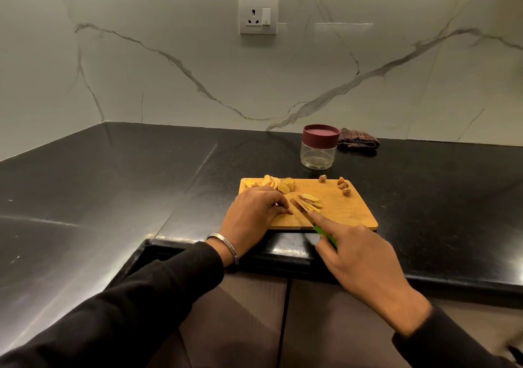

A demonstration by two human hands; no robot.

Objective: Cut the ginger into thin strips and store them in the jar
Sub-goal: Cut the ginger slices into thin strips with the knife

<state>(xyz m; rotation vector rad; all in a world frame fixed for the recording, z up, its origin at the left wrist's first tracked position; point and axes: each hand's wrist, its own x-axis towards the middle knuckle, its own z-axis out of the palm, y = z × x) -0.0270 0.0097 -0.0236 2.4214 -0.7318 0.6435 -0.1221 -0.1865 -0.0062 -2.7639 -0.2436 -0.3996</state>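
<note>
You've got a matt wooden cutting board (339, 212) on a glossy black stone counter (113, 183). Jar (319, 153) is clear plastic, maroon lid (320, 134). Knife (304, 212): metal blade, green plastic handle. Checked cloth (358, 138) behind; polished marble wall (169, 70).

Folded checked cloth (358, 138) on black countertop (113, 186), white socket plate (257, 16) on marble wall (141, 56)
</note>
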